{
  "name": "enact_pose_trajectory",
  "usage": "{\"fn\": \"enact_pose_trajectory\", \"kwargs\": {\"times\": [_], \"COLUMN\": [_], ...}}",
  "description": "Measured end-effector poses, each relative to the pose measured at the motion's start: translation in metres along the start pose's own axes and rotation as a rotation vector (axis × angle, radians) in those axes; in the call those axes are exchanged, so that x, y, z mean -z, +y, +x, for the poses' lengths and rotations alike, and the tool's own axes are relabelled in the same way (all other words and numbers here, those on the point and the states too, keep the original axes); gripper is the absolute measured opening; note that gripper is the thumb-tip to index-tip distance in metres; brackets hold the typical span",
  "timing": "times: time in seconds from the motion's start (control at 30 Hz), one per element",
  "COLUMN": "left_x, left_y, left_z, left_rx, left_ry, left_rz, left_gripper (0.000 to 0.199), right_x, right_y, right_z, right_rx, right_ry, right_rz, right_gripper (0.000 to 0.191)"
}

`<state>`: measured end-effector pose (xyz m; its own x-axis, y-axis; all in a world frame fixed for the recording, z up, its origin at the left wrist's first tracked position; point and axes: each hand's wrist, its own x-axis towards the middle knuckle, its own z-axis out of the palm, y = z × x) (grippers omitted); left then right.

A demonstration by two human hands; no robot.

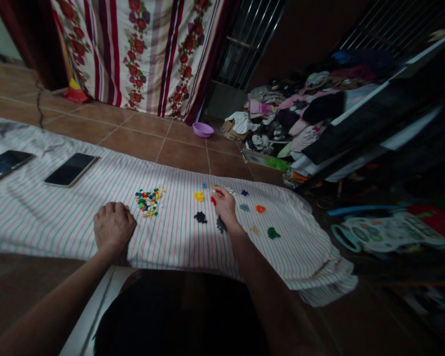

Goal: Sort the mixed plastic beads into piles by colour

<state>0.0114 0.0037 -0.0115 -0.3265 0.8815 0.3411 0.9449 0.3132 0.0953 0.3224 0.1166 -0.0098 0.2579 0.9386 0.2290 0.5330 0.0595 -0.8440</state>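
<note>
My left hand point(113, 225) rests palm down on the striped cloth point(170, 237), its fingers curled in and nothing seen in them. Just to its right lies a mixed heap of small coloured pieces point(148, 201). My right hand point(225, 203) is pinched at the fingertips on what looks like a small white piece point(214, 191), above a few red pieces point(213, 200). Around that hand are single-colour piles: yellow point(199, 196), black point(200, 217), dark grey point(221, 225), grey point(244, 207), orange point(260, 209), green point(273, 233) and purple point(244, 193). White pieces point(230, 191) are partly hidden behind it.
Two phones lie on the cloth at the left, one dark-screened point(71, 169) and another point(5, 165) at the edge. Beyond, a purple basin point(202, 130) stands on the tiled floor near a floral curtain point(137, 54). A heap of clothes point(282, 111) fills the back right.
</note>
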Motion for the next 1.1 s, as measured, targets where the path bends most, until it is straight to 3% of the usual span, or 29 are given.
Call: {"fn": "enact_pose_trajectory", "kwargs": {"times": [0.17,0.3,0.6,1.1], "left_x": [0.001,0.001,0.005,0.002], "left_y": [0.0,0.001,0.004,0.002], "left_z": [0.0,0.0,0.001,0.001], "left_rx": [-0.016,-0.011,0.005,0.018], "left_ry": [0.008,0.004,-0.038,-0.034], "left_rz": [0.033,0.044,0.015,-0.026], "left_gripper": [0.031,0.032,0.033,0.03], "right_x": [0.053,0.071,0.06,0.06], "right_y": [0.025,0.043,0.058,0.067], "right_z": [0.035,0.052,0.071,0.07], "right_rx": [-0.119,-0.12,-0.122,-0.126], "right_ry": [0.127,0.179,0.072,-0.016], "right_rz": [-0.251,-0.436,-0.628,-0.436], "right_gripper": [0.034,0.039,0.038,0.056]}}
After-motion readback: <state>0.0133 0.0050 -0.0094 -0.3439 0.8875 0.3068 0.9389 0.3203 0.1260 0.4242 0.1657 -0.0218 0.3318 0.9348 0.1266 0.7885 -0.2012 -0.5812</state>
